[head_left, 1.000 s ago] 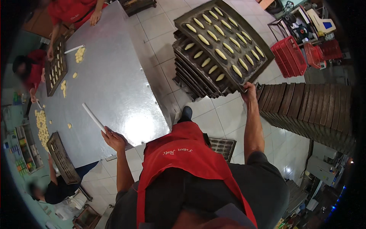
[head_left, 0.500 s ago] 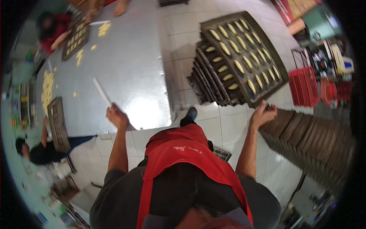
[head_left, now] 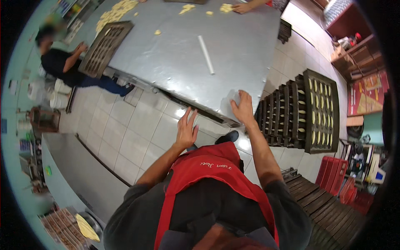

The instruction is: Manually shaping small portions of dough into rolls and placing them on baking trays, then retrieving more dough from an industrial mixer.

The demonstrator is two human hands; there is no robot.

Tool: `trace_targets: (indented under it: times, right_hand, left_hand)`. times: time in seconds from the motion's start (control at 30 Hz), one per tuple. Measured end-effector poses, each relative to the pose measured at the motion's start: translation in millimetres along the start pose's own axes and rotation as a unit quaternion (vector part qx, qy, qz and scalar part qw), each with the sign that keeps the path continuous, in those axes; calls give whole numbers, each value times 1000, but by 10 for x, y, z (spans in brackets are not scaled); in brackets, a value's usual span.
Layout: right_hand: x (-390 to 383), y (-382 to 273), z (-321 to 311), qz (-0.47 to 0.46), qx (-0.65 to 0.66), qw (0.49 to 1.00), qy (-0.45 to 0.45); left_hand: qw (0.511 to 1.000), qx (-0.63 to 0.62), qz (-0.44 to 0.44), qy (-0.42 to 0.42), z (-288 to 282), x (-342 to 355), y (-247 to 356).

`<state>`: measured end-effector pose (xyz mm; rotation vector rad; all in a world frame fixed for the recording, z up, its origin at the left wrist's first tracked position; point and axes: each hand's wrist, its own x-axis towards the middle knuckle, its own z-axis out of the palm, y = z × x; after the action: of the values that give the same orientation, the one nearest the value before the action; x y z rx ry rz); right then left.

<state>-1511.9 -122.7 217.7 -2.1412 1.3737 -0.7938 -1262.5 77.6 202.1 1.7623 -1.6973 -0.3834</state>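
Observation:
My left hand (head_left: 186, 131) is empty, its fingers spread, in the air just short of the metal table's near edge. My right hand (head_left: 243, 108) is also empty with fingers apart, over the table's near right corner; whether it touches the top I cannot tell. Ahead of both hands, a white rod (head_left: 206, 55) lies on the metal table (head_left: 166, 54). To the right, the top tray (head_left: 309, 112) of a tilted-looking stack holds rows of pale, elongated dough pieces. More such pieces show at the edges of the trays beneath.
Loose dough pieces (head_left: 116, 14) lie along the table's far side. A co-worker (head_left: 58, 58) at left stands by a dark moulded tray (head_left: 105, 50); another person's hand (head_left: 241, 7) reaches in at the far edge. Dark trays (head_left: 321, 200) are stacked at lower right, near red crates (head_left: 331, 175).
My left hand has let go of the white rod, which now lies on the table. My right hand has left the top tray and come over to the table corner. The view has turned left.

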Motion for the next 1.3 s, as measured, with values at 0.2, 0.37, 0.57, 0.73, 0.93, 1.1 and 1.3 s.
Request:
trace_targets:
  times: [0.2, 0.37, 0.57, 0.73, 0.93, 1.1, 1.3]
  right_hand:
    - [915, -330, 365, 53, -126, 990, -16]
    - [1516, -294, 609, 38, -165, 984, -54]
    - [1816, -409, 905, 12, -168, 986, -21]
    - [2100, -477, 1159, -48, -116, 992, -11]
    - [3220, -464, 1542, -122, -83, 986, -73]
    - [3291, -1123, 1772, -44, 32, 998, 29]
    - [2451, -1590, 2291, -302, 2, 949, -87]
  left_hand:
    - [938, 59, -337, 55, -279, -2557, -1290]
    - [759, 169, -607, 163, -663, -4105, -1689]
    - [691, 111, -695, 164, 69, -4531, -1313]
    - [897, 58, -403, -169, 761, -3719, -908]
    - [791, -151, -592, -29, 908, -2556, -952]
    - [641, -202, -706, 222, 434, -2585, -904]
    - [647, -152, -704, 252, 580, -2765, -800]
